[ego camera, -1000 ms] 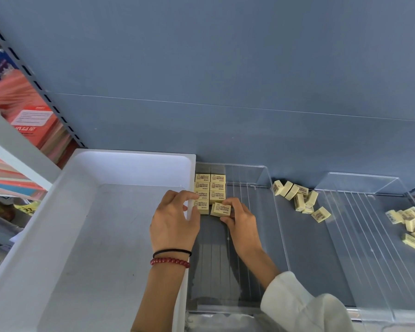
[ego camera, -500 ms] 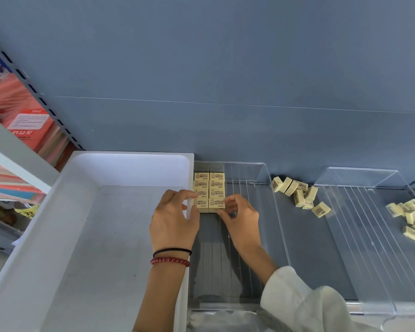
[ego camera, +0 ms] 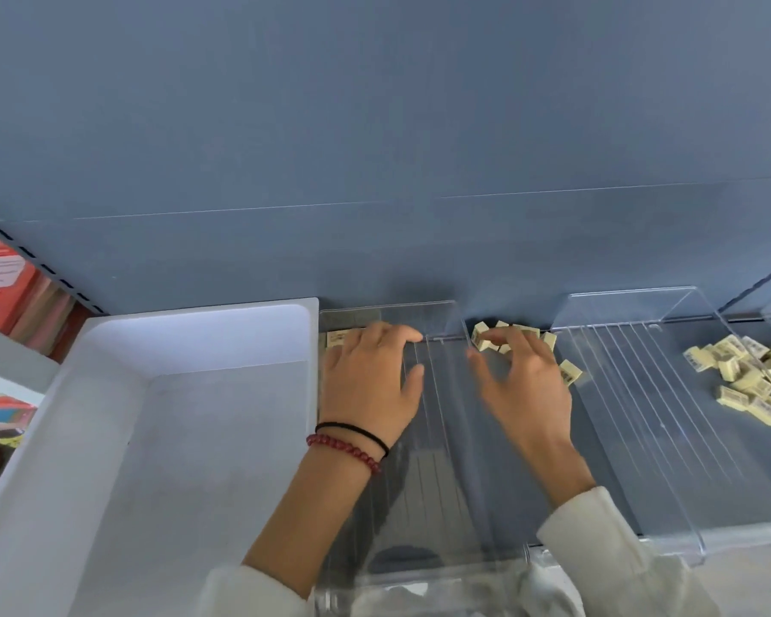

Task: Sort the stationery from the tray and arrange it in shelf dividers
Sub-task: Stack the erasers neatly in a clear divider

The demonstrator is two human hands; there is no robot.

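Observation:
A white tray [ego camera: 188,331] stands at the left on the shelf. Beside it is a clear divider bin [ego camera: 446,438] with stacked cream erasers [ego camera: 337,338] at its far left corner. My left hand [ego camera: 370,380] lies flat over those stacked erasers and hides most of them. My right hand [ego camera: 524,385] hovers with fingers spread over a loose pile of cream erasers [ego camera: 481,338] in the gap to the right of the bin. Its fingertips are close to the pile; nothing shows held in it.
A second clear divider bin [ego camera: 642,416] sits to the right, with another heap of erasers [ego camera: 748,371] beyond it. The blue back wall [ego camera: 375,149] closes the shelf. Red and pink packs [ego camera: 1,282] fill the neighbouring shelf at far left.
My right hand let go of the eraser it set against the stack and moved right to the loose pile. My left hand slid forward over the stack. The camera shifted right.

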